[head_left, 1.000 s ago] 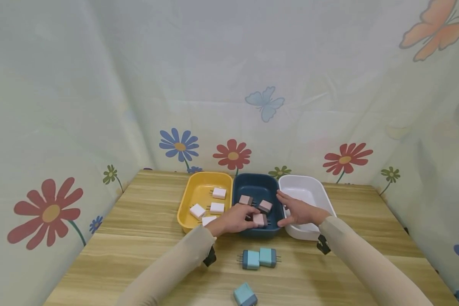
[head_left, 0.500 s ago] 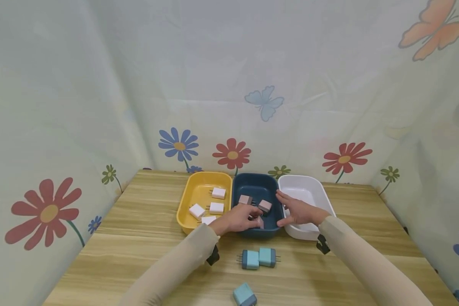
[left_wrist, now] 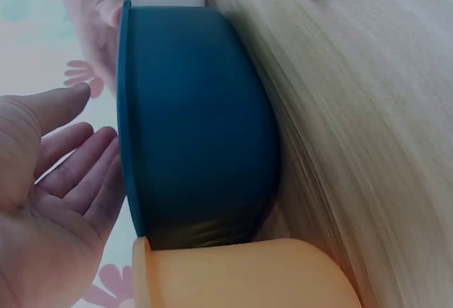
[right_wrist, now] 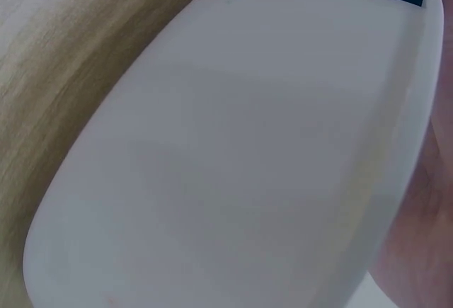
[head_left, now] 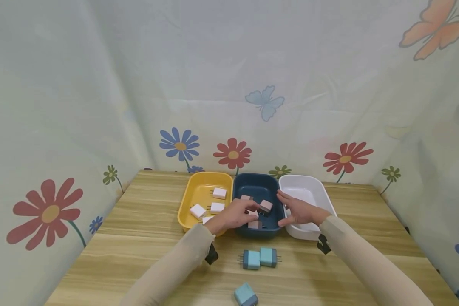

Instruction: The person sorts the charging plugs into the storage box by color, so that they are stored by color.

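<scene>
Flower-printed cloth hangs behind a wooden table. One person's left hand, thumb and fingers apart, hovers over pink plugs inside the blue tray. The right hand spreads at that tray's rim, over the white tray.

Noted in the Background

Saw a pale, creased backdrop behind a wood-grain table. Spotted an orange butterfly printed upper right, a blue butterfly centrally, and red flowers and blue flowers below.
</scene>
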A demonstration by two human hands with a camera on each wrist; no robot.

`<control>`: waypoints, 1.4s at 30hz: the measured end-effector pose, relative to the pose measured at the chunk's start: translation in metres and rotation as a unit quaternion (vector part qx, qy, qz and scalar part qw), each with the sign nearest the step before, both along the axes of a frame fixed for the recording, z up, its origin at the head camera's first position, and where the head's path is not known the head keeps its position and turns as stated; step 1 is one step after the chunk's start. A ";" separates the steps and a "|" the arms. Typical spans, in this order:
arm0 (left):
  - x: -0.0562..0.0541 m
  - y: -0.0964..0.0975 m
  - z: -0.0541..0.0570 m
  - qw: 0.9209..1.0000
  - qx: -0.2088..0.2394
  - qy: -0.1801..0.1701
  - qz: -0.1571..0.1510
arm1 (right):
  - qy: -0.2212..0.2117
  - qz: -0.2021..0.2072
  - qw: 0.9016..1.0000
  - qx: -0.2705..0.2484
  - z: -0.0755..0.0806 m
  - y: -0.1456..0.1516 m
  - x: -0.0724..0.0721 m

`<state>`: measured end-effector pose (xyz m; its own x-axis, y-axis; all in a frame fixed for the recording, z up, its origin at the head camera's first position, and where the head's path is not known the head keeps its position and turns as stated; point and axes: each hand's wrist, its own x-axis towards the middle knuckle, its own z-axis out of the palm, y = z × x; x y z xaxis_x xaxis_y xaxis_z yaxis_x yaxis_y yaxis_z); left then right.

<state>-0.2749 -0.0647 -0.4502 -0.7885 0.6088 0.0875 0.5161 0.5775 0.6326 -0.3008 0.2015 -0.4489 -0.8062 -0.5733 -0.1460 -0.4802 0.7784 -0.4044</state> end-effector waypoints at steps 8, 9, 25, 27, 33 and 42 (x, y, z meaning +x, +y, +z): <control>0.006 -0.012 0.004 1.000 0.015 -0.011 0.004 | 0.003 0.003 1.000 0.009 0.002 -0.002 -0.001; 0.006 -0.013 0.004 1.000 0.015 -0.016 0.006 | 0.002 0.002 1.000 0.012 0.002 -0.002 -0.001; 0.031 -0.020 0.010 0.998 0.042 -0.028 -0.029 | 0.041 0.010 0.999 0.029 0.006 0.002 0.008; 0.035 -0.020 0.010 0.998 0.041 -0.013 -0.049 | 0.050 0.004 0.999 0.022 0.008 0.003 0.012; 0.048 -0.019 0.008 0.993 0.022 0.029 -0.110 | 0.103 -0.017 0.994 -0.011 0.015 0.016 0.025; 0.068 -0.020 0.001 0.980 0.014 -0.047 -0.195 | 0.148 -0.057 0.987 -0.016 0.011 0.049 0.039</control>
<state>-0.2070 -0.0845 -0.4494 -0.5022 0.8634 0.0472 0.6323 0.3295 0.7011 -0.2619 0.2508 -0.4377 -0.8710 -0.4760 0.1215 -0.4900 0.8240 -0.2844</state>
